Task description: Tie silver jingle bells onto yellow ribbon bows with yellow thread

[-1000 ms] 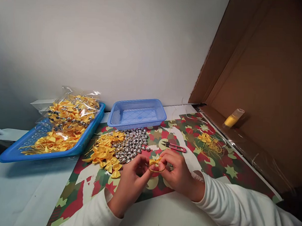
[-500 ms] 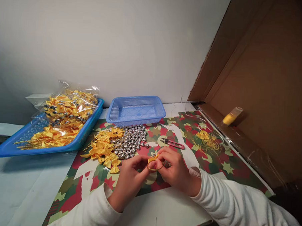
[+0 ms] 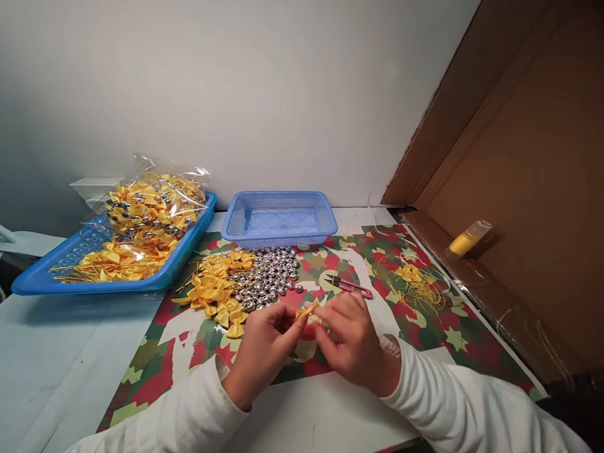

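Note:
A small yellow ribbon bow (image 3: 305, 312) is pinched between the thumb and fingers of my left hand (image 3: 265, 348). Close on its right side, the curled fingers of my right hand (image 3: 350, 335) touch the bow's end; they are slightly blurred and partly hide it. Left of my hands lies a pile of yellow bows (image 3: 212, 289) with thin gold stems. Beside that pile, several shiny silver bells or beads (image 3: 272, 275) are heaped together. Thread snips (image 3: 349, 286) with a pink handle lie just beyond my right hand.
A blue basket (image 3: 281, 242) stands at the back. At left, a larger blue tray (image 3: 89, 287) holds loose bows and a clear bag (image 3: 155, 203) of finished-looking bows. Yellow cords (image 3: 419, 285) lie at right, near a yellow-filled tube (image 3: 470, 238) on a cardboard ledge.
The gold cord loop that hung between my fingers no longer shows. My right fingers have shifted on the bow, which now tilts up to the right. The view has turned slightly left.

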Tool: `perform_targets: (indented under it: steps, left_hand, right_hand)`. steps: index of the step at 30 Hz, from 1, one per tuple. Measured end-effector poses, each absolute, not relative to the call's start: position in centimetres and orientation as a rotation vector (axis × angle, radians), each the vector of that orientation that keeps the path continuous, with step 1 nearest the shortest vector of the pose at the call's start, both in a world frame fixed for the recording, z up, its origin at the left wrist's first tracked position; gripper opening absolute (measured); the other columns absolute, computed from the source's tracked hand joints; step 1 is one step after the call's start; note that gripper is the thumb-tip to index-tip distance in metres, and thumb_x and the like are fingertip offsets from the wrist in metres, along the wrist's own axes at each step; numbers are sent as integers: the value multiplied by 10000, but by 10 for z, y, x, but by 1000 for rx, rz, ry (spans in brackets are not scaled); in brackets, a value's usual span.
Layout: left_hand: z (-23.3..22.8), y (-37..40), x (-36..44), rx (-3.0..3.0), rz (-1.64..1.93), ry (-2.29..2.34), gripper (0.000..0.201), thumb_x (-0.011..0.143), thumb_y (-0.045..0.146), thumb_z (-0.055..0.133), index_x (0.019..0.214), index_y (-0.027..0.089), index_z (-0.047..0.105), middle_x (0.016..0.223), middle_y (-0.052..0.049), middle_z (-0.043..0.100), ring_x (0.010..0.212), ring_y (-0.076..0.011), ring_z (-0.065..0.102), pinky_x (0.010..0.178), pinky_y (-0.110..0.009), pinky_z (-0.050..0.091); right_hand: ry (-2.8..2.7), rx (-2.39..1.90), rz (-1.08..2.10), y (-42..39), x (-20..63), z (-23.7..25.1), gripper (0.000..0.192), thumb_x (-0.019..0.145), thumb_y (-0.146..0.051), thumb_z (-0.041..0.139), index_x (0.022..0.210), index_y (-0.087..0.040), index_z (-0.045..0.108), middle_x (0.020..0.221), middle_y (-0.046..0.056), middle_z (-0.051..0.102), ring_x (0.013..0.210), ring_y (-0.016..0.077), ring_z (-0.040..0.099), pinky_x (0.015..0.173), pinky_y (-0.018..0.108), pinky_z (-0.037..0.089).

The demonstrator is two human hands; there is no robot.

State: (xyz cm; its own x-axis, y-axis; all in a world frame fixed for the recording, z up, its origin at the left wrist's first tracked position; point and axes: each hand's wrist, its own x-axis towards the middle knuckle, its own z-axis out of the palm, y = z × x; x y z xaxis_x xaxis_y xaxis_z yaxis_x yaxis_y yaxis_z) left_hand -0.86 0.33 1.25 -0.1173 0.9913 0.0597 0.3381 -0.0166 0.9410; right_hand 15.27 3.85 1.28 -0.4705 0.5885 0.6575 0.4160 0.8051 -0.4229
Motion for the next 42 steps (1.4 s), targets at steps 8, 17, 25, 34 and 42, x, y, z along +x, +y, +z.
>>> perform_targets:
  steps: [8, 17, 25, 34, 42]
  left_hand:
    - [12, -1, -9, 1826, 1042, 1615, 240, 838, 269, 547, 621, 169, 566, 564, 8, 600, 508, -110, 514, 504, -217, 382]
    - [12, -1, -9, 1830, 1011, 1612, 260, 845, 282, 535, 608, 176, 538, 551, 17, 567, 508, -108, 491, 508, -218, 361]
    - [18, -1, -9, 1712, 998, 1627, 302, 815, 323, 529, 554, 188, 457, 504, 33, 493, 484, -106, 442, 483, -225, 319]
    - [15, 3, -14, 1783, 986, 1692, 253, 799, 285, 535, 578, 194, 451, 533, 34, 490, 507, -116, 429, 499, -231, 320]
    - [18, 9, -20, 1977, 1087, 1668, 122, 772, 163, 549, 657, 199, 527, 801, -31, 558, 775, -192, 560, 683, -295, 461]
  right_hand:
    - [-2211, -914, 389, 47, 152, 14, 126, 845, -165, 578, 767, -210, 666, 768, 11, 591, 768, 162, 501, 742, 342, 287]
    - [-2159, -915, 419, 43, 149, 11, 102, 826, -136, 538, 736, -171, 570, 766, 18, 555, 760, 168, 474, 734, 339, 305]
    - [-2025, -841, 1003, 49, 150, 11, 158, 912, -212, 431, 770, -201, 502, 840, 19, 496, 874, 173, 473, 826, 334, 380]
    - [-2028, -677, 1289, 53, 165, 37, 220, 907, -312, 342, 726, -211, 417, 950, 62, 421, 997, 210, 438, 889, 371, 400]
    - [-1795, -631, 1355, 63, 187, 76, 240, 866, -387, 399, 700, -213, 398, 843, 74, 425, 855, 228, 471, 777, 391, 454]
